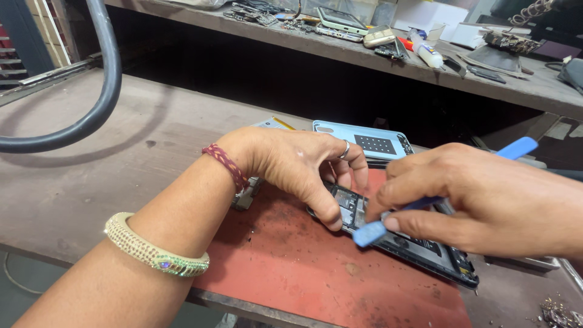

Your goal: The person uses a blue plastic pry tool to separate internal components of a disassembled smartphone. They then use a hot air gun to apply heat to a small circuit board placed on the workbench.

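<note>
The left hand (297,167) pins the opened phone (401,234) with thumb and fingertips at the red mat's (291,267) two o'clock; the right hand (480,203) pinches a blue pry tool (388,222) closed-fingered. A slip could gouge the circuitry or skid the phone. Worn grey bench (79,182), cluttered shelf (364,54) at twelve o'clock.

Your pry tool (425,194) is bright blue, and the opened phone (419,246) beneath it is black inside. The mat (291,261) is dull red with dark specks. Behind lies a pale blue back cover (364,140) with a dark dotted patch. The bench (91,182) is grey-brown.
</note>
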